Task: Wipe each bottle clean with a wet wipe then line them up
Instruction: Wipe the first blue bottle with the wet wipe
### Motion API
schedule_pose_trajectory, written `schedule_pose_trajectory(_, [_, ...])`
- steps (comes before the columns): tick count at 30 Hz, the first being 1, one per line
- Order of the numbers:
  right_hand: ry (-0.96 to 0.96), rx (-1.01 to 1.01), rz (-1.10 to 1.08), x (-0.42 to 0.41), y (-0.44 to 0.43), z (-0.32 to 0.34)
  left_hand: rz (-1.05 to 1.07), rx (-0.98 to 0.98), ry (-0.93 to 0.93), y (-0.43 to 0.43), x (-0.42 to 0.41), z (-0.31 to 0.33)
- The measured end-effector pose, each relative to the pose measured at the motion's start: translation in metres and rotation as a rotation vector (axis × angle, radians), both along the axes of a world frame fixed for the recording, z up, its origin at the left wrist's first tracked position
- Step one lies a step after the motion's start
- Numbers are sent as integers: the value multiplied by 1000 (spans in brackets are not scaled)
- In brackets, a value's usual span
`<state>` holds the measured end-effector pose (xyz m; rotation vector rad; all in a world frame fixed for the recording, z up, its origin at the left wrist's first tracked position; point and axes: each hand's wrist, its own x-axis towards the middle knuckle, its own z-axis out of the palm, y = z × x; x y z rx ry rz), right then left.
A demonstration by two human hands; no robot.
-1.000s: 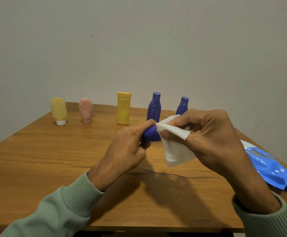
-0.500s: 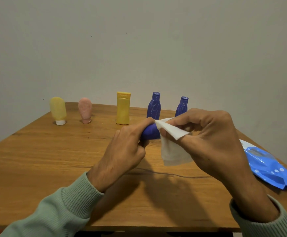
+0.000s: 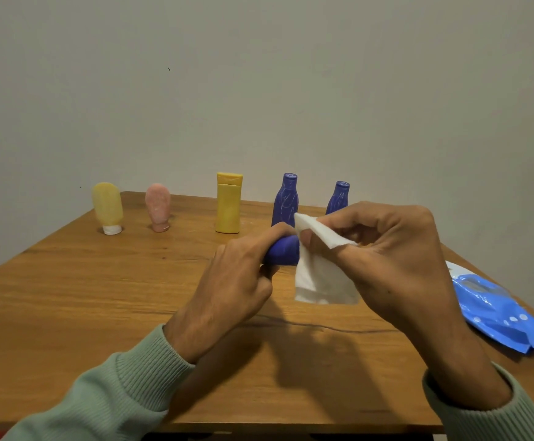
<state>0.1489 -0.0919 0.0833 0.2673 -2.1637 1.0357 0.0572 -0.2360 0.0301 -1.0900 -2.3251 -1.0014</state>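
Head view: left hand curls round the bottle at centre, above the table, while right hand pinches the wipe against its 3 o'clock end. Light, stiff, probably slick when wet, so grip mid-body. A row of five stands at 12 o'clock.

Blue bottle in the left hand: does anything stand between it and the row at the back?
Yes. The right hand and its wipe cover the right end of the held blue bottle, and the tall blue bottle stands directly behind it. The table beyond the short blue bottle is hidden by the right hand.
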Motion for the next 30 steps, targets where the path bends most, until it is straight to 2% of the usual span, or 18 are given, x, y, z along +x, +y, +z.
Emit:
schedule_pose_trajectory(5, [-32,-149,-69,0,10,8,-31,40,11,0,-5,-2])
schedule_pose_trajectory(11, [-141,-234,5,3,16,14,-28,55,-14,2,-7,-3])
schedule_pose_trajectory(25, [-211,-111,76,1,5,7,-84,15,27,-1,-7,-11])
schedule_pose_trajectory(30, [-240,-205,103,3,12,12,-120,76,8,2,-9,-9])
